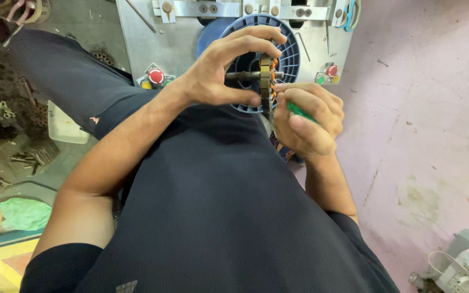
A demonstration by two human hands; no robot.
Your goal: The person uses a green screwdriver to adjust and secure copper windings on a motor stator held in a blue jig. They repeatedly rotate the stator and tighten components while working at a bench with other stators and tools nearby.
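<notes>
Head view: wound stator (pixel 267 81) on its shaft, left hand (pixel 221 70) fingers clamped around it, right hand (pixel 305 119) fisted on green-handled tool (pixel 299 111) just beside.

Beyond your fingertips the blue ribbed spool (pixel 291 51) and grey machine panel (pixel 137 43) block the way, with red buttons (pixel 156 76) beside your left wrist. Rightward of your fingers, pink floor (pixel 419 108) lies open. Leftward, stacked metal laminations (pixel 1 111) crowd the path.

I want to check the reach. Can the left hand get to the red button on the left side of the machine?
Probably yes. The left hand grips the shaft of the wound stator, and the red button lies close beside its wrist with nothing covering it. It would need to release the shaft first.
</notes>
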